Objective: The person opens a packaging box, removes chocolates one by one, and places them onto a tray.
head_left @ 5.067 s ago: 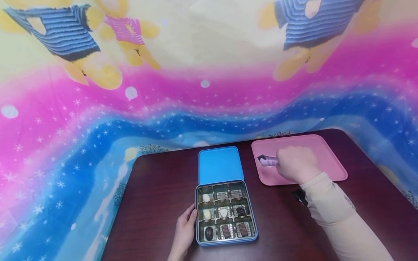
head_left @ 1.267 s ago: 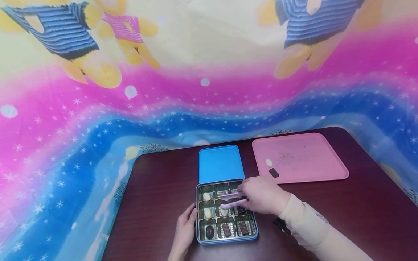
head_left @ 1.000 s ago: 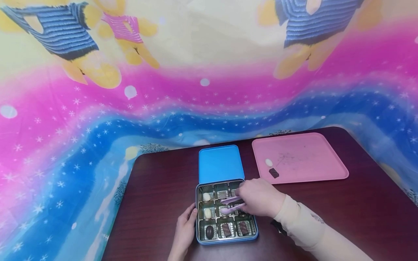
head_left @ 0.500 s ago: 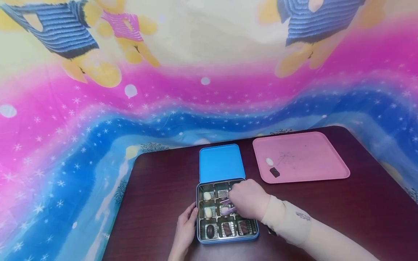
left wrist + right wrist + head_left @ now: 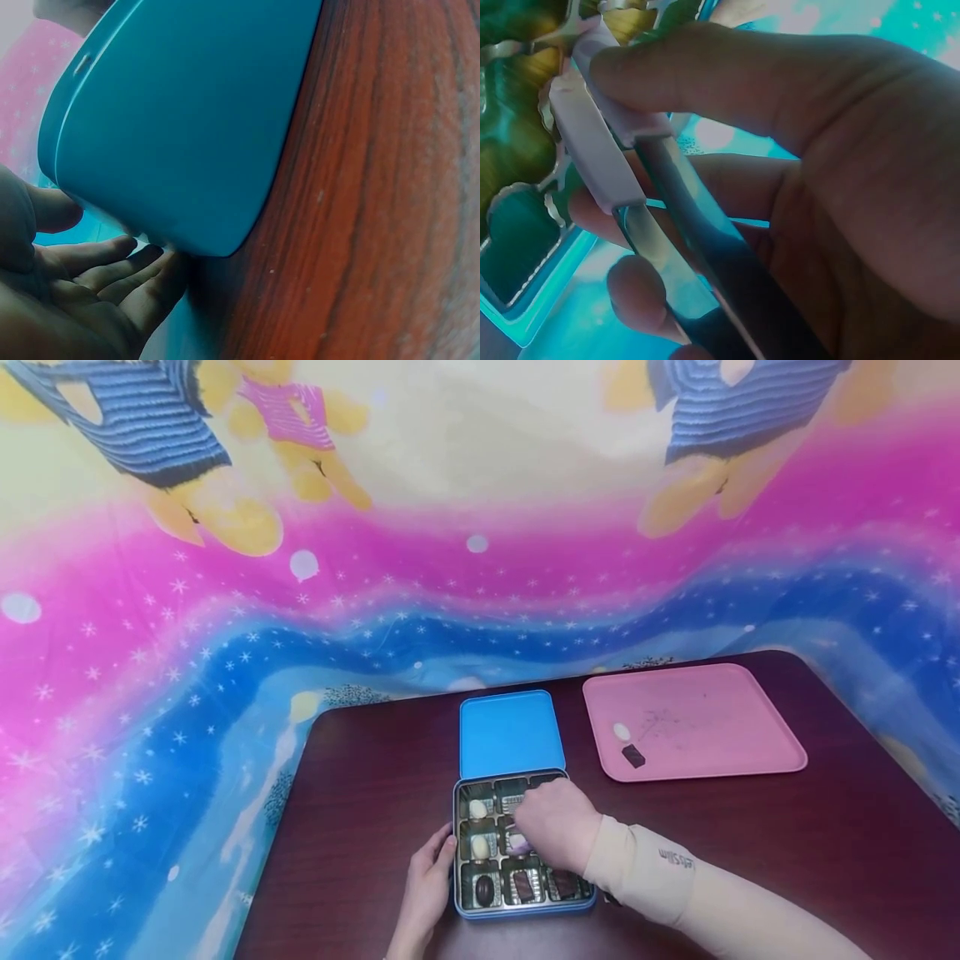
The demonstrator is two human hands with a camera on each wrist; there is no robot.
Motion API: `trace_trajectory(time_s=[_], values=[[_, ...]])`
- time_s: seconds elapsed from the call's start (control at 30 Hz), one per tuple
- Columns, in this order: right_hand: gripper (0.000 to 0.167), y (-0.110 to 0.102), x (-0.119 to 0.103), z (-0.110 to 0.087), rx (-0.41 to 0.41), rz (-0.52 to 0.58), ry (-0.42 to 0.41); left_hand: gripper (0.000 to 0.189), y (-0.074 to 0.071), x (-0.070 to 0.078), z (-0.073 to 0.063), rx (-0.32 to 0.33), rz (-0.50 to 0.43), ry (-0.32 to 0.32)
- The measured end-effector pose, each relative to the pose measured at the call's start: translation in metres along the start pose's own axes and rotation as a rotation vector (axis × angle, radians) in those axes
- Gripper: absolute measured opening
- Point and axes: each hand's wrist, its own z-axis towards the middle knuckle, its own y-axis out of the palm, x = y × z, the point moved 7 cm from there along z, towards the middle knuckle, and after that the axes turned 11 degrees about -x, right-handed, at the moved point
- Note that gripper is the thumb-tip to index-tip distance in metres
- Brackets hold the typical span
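Observation:
My left hand (image 5: pixel 426 887) rests against the left side of a blue tin (image 5: pixel 525 910), its thumb and fairly straight fingertips touching the wall in the left wrist view. The tin is divided into several metallic compartments holding white and dark chocolates. My right hand (image 5: pixel 561 827) holds small tongs (image 5: pixel 682 195) with lilac tips and metal arms, thumb on one arm and fingers under the other. In the head view the tong tips reach into the centre compartment, at a white chocolate (image 5: pixel 517 842). My right hand hides the middle-right compartment and part of the top-right one.
The tin's blue lid (image 5: pixel 510 733) lies flat behind it. At the back right stands a pink tray (image 5: pixel 720 718) bearing a white oval chocolate (image 5: pixel 621 732) and a dark square one (image 5: pixel 633 756). A patterned curtain (image 5: pixel 420 593) hangs behind the dark wooden table (image 5: pixel 360 802).
My right hand has moved with the tongs from the pink tray, where a dark chocolate now lies, leftward to the tin's centre compartment, and turned lower over it. My left hand has stayed put.

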Motion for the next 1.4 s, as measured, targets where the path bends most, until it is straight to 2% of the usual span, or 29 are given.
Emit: trace_trajectory(time_s=[0.3,0.8,1.03,1.17,1.4], values=[[0.022,0.001,-0.002,0.001,0.022,-0.022,0.0,0.05,0.0,0.006,-0.002,0.001,0.01,0.018],[0.02,-0.008,0.0,-0.007,0.046,-0.022,-0.016,0.049,0.0,0.008,-0.005,0.023,0.02,0.012],[0.013,-0.019,0.015,-0.017,0.06,0.039,0.014,0.048,0.0,0.007,-0.005,0.021,0.02,0.018],[0.015,-0.026,0.029,-0.023,0.04,0.065,0.055,0.048,0.0,0.007,-0.005,0.023,0.025,0.025],[0.02,-0.037,0.059,-0.035,0.084,0.126,0.121,0.049,0.001,0.006,-0.005,0.015,0.012,0.017]])
